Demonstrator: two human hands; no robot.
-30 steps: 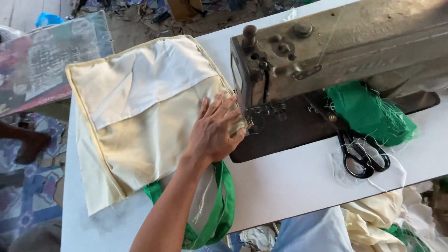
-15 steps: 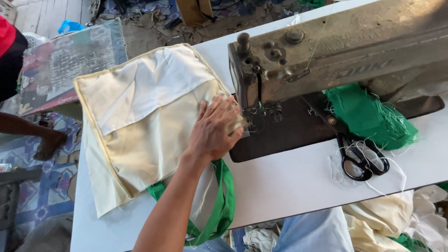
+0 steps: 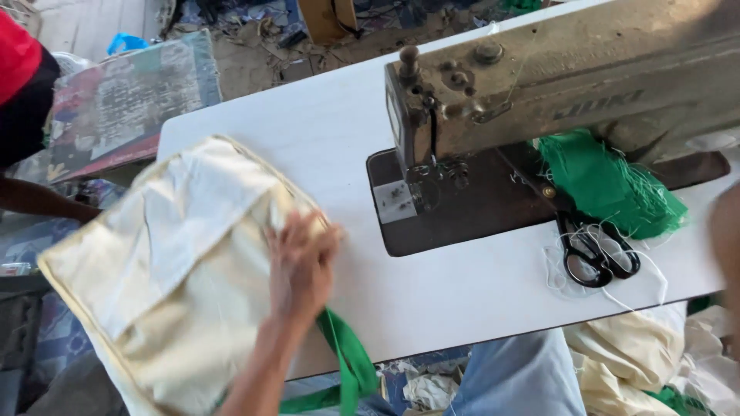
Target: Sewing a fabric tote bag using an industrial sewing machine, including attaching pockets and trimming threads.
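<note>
My left hand lies spread, fingers pressed flat on the cream fabric bag at the desk edge. A green strap hangs below it; the sewing machine stands off to its right.

Bare table between cream bag and sewing machine.
</note>
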